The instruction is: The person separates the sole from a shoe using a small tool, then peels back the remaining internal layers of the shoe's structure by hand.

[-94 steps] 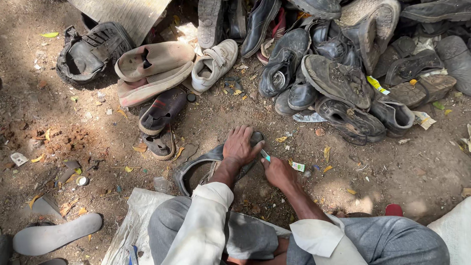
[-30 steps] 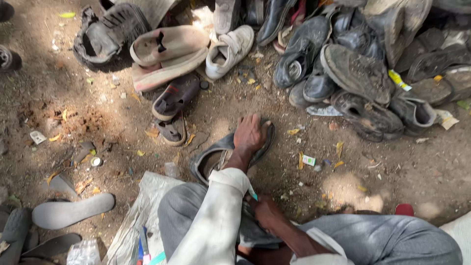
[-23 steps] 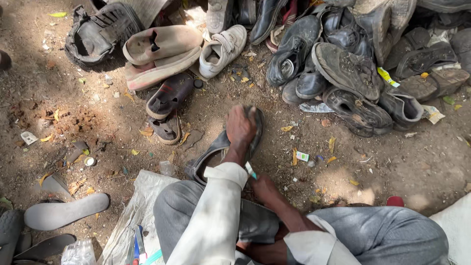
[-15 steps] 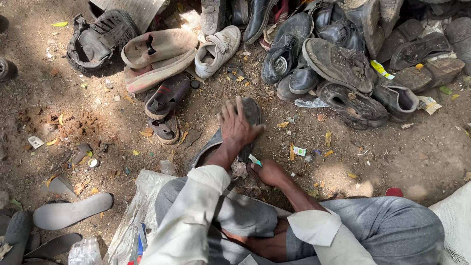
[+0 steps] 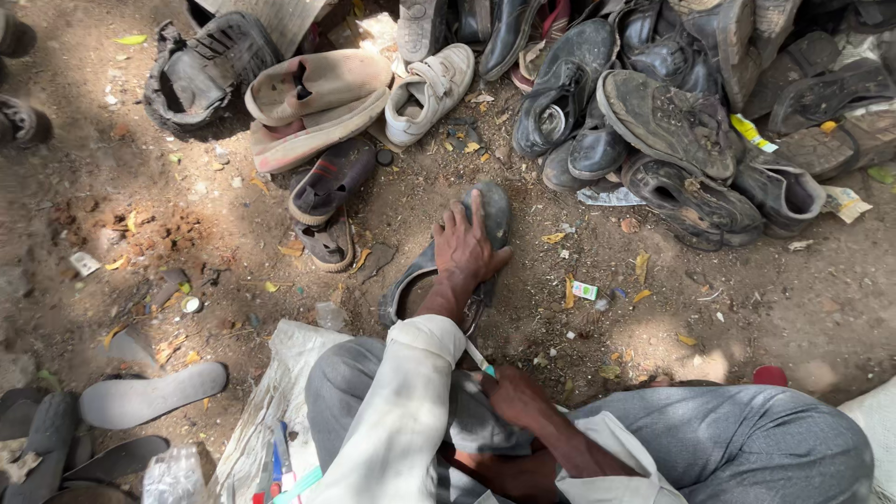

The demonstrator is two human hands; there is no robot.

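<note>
Bare dirt ground [image 5: 765, 317], scattered with dry leaves and scraps, is carrying everything here, dappled with sun and shade. A big heap of worn dark shoes [image 5: 667, 121] is crowding the far right edge of the ground. Toward the far left, a black sandal [image 5: 201, 70], two tan slip-ons [image 5: 313, 103] and a white sneaker [image 5: 429, 89] are lying side by side. A grey insole [image 5: 149, 397] is resting at the near left.

The dark shoe [image 5: 467, 252] being worked on is lying mid-ground, just beyond the person's knees, its long axis running from near left to far right, toe pointing away toward the heap. The left hand [image 5: 469, 247] is pressing flat on it, fingers spread. The right hand [image 5: 513, 397] is hovering nearer, over the lap, its grip closing on a small thin tool [image 5: 479, 358].
</note>
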